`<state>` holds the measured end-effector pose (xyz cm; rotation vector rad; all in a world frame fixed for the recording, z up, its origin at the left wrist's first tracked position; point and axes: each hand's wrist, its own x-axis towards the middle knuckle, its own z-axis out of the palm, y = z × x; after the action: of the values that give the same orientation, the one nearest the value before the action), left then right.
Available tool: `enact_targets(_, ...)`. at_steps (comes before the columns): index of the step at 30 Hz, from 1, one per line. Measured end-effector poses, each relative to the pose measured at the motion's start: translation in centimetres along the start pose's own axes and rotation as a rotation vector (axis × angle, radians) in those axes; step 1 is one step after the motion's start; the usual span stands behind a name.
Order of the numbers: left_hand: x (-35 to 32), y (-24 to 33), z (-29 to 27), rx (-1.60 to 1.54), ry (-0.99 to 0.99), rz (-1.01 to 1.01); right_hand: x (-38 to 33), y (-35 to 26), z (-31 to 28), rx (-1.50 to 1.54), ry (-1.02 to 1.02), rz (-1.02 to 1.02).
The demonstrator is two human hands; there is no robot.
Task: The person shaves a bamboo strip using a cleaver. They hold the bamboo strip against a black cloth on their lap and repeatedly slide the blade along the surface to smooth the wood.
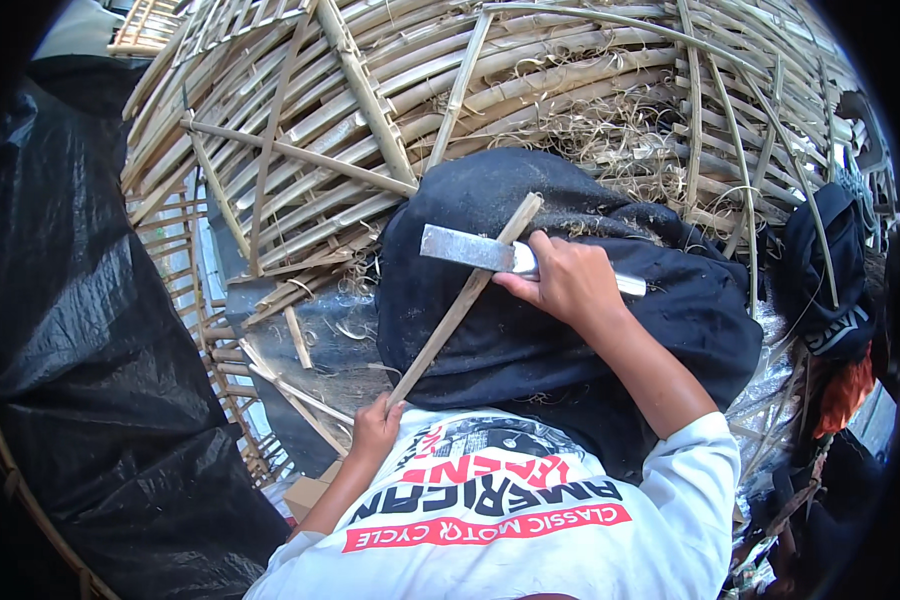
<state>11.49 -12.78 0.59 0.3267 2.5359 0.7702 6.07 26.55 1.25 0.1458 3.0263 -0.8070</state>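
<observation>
My right hand [575, 280] is closed round the pale handle of a broad-bladed, square-ended knife [465, 248]. Its shiny blade points left and lies across a split bamboo stick [438, 335]. Close to my shirt, my left hand [375, 430] grips the near end of that stick. The stick slants up and to the right, with its far end over the dark cloth [570, 350] that covers my lap. Whether the edge bites into the bamboo cannot be made out.
Beyond my lap spreads a slatted bamboo platform [530, 95], littered with curled shavings [610, 130]. Loose bamboo strips [300, 160] lie across it. Black plastic sheeting [90, 330] hangs at the left. Dark clothing [828, 265] is bunched at the right.
</observation>
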Motion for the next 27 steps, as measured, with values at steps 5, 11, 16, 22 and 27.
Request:
enact_targets(5,0.5,-1.2,0.6,-0.009,0.005,0.008,1.9,1.3,-0.1,-0.099,0.045,-0.013)
enact_targets(11,-2.2,-6.6,2.3,0.081,0.063,0.175,0.6,14.8,-9.4,-0.228,0.263,0.557)
enact_targets(16,-1.0,-3.9,1.8,0.132,0.008,0.067,-2.3,5.5,-10.4,0.044,0.293,0.454)
enact_targets(22,0.3,-3.1,0.8,-0.008,-0.064,0.059,-0.7,-1.2,-2.2,-0.042,-0.007,0.136)
enact_targets(27,0.6,-4.0,1.9,0.012,-0.021,0.056,1.5,1.9,-0.8,-0.142,0.036,-0.019)
